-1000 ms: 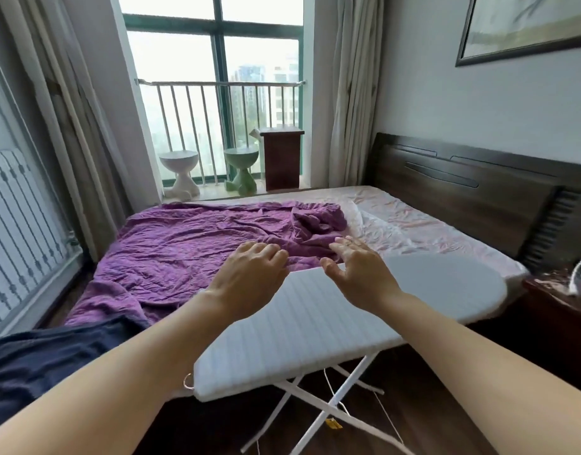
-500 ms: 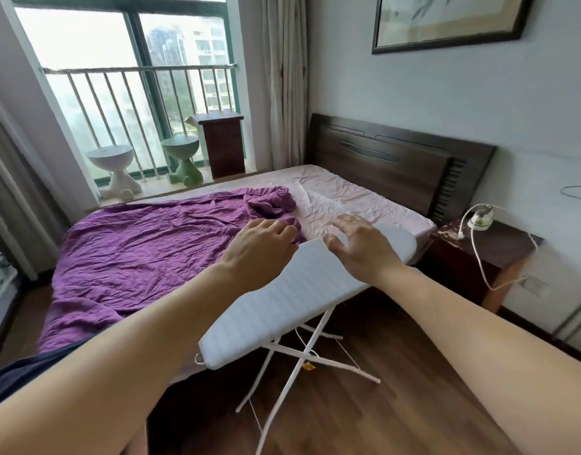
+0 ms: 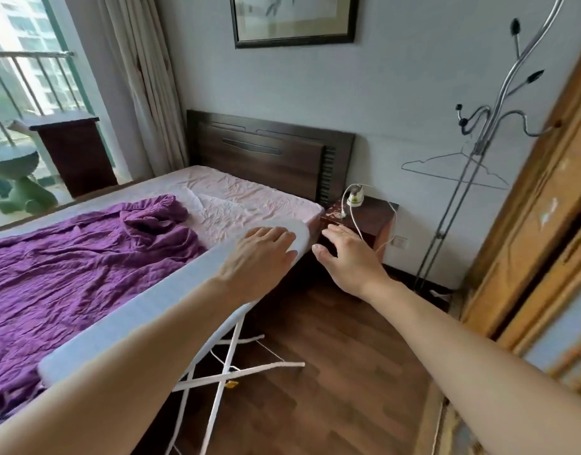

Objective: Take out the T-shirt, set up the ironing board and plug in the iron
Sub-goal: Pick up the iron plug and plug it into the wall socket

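Bedroom walls, a wooden floor and a bed under a rumpled purple blanket frame the scene, with a dark nightstand beside the headboard. The ironing board stands along the bed on 2 crossed white legs, its rounded nose toward the nightstand. It looks light and stiff under a soft padded cover, and probably wobbly on so thin a frame, so it is best shifted by its long edges with both hands. The left hand lies flat on the nose, fingers straight and close together, resting rather than gripping. The right hand is off the board, in the air just past the nose, fingers spread and holding nothing. Beyond it on the nightstand sits a small white and green object, likely the iron, its white cord trailing down near a wall socket; whether it is plugged in cannot be told. It should be dense and hard, best lifted by the handle, and the cord by its plug. No T-shirt is identifiable.
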`<state>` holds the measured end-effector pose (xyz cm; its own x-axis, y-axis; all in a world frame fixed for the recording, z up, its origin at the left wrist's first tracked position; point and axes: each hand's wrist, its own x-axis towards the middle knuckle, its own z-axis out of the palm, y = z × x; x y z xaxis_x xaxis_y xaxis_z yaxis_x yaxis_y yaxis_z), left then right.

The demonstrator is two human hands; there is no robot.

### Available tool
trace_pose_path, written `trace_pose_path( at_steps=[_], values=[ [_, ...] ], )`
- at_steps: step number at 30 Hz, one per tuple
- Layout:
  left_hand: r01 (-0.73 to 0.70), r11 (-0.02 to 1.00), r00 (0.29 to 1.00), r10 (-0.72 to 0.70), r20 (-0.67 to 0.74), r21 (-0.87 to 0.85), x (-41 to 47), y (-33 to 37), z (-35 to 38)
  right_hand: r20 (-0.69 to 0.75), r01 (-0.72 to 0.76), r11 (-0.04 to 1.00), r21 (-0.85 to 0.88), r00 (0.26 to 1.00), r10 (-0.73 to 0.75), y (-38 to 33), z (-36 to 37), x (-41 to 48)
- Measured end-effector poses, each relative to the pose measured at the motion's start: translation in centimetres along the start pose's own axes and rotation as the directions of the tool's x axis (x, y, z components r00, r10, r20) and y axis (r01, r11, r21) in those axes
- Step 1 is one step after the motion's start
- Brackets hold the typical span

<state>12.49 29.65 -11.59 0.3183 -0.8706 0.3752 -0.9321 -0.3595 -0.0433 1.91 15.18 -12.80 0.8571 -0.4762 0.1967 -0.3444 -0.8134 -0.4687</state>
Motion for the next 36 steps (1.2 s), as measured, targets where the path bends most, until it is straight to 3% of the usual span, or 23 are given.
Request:
trace_pose_path(
  at_steps=[14,24,29,36],
  values=[
    [-0.16,0.977,0.987,0.159,-0.024,-0.142,22.2,1.5,11.7,-0.082,-0.212,0.977,0.025,0.973,0.214,16.6,-3.9,13.6],
    [-0.161,0.974,0.984,0.171,0.055,-0.162,35.8,-1.9,20.7,-0.081,-0.252,0.967,0.034,0.964,0.254,25.8,-3.0,26.8],
    [-0.154,0.973,0.986,0.164,0.043,-0.173,45.0,-6.4,27.5,-0.054,-0.248,0.969,0.0,0.967,0.248,31.0,-1.5,37.4],
    [-0.108,0.972,0.979,0.141,0.15,-0.208,55.7,-10.0,35.3,0.084,-0.249,0.967,-0.047,0.964,0.252,38.8,0.4,49.3]
  ],
)
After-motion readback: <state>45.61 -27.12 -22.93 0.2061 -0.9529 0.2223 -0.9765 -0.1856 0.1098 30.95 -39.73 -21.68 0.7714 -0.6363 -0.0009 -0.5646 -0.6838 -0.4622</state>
